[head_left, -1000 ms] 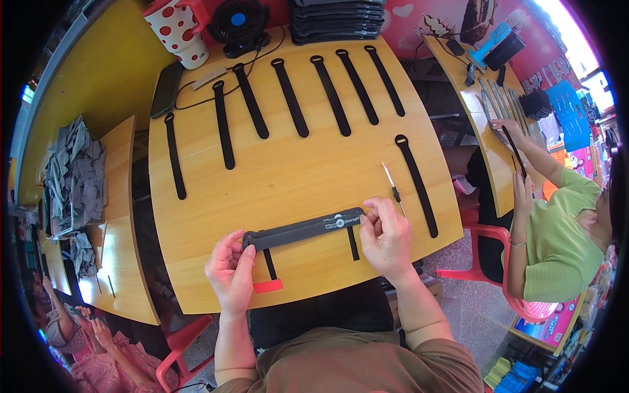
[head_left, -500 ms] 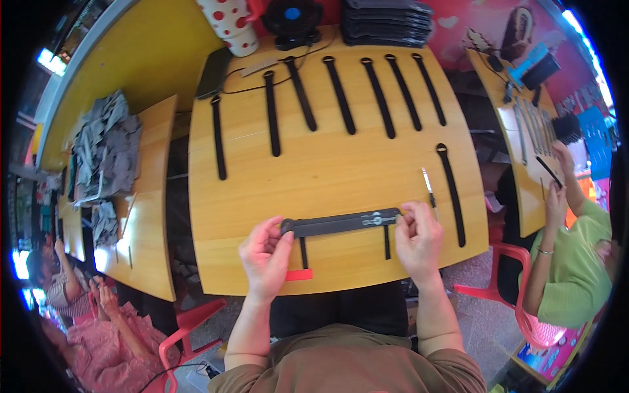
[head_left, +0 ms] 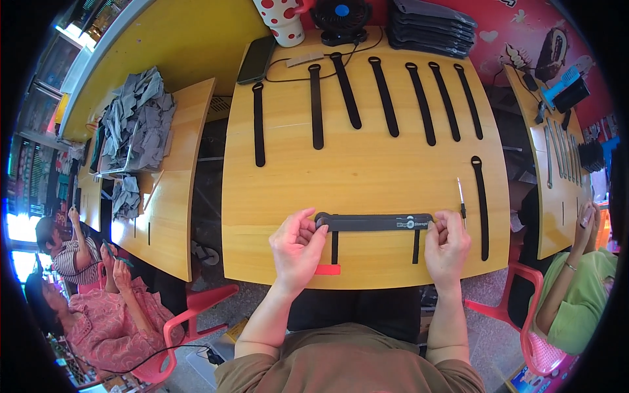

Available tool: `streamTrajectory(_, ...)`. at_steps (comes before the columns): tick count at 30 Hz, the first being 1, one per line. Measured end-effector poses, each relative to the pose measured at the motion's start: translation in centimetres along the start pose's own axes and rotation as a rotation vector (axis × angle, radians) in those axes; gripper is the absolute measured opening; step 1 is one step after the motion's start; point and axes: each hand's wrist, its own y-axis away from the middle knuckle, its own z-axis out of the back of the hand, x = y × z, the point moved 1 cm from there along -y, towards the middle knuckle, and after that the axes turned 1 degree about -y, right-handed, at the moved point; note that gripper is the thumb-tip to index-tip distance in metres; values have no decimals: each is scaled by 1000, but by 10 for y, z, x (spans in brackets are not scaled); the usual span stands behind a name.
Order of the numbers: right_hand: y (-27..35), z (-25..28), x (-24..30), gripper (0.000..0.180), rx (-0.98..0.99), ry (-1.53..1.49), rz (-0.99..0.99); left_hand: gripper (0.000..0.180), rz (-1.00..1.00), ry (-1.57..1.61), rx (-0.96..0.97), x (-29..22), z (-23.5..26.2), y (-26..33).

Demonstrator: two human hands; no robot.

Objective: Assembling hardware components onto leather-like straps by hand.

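Observation:
My left hand (head_left: 298, 249) pinches the left end of a dark grey fabric strap (head_left: 367, 223) with pale printing near its right end. At that right end, my right hand (head_left: 449, 243) is closed in a pinch. The strap stretches level between both hands over the near part of the table. Two narrow black strips (head_left: 335, 250) lie below it, running toward the front edge, their far ends hidden by it. A short red strip (head_left: 328, 269) lies beside the left one. Right of my right hand are a slim tool (head_left: 461, 196) and a black slotted strap (head_left: 481, 209).
Across the far half of the wooden table (head_left: 288, 190) lie several black slotted straps (head_left: 384, 98). Behind them are a phone (head_left: 256, 60), a cable, a spotted cup (head_left: 283, 23), a fan (head_left: 341, 19) and stacked dark pieces (head_left: 429, 29). People sit at side tables left and right.
My view has turned, so the scene sits further right. The held strap was slightly tilted up at its right end and now lies level, its printing plainer. Both hands still grip its ends.

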Motion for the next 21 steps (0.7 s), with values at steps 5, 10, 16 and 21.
streamTrajectory(5, -1, 1, 4, 22, 4, 16, 1, 32, 5, 17, -7, -1, 1, 0)
streamTrajectory(10, 0, 0, 3, 22, -3, 1, 2, 32, -38, -38, -23, 0, 2, -1)
streamTrajectory(16, -3, 1, 3, 17, -10, -1, 57, 30, -98, -114, 16, 0, 3, -2)
streamTrajectory(21, -3, 2, 2, 13, -24, -11, 102, 26, -115, -78, 8, 3, 4, -4)
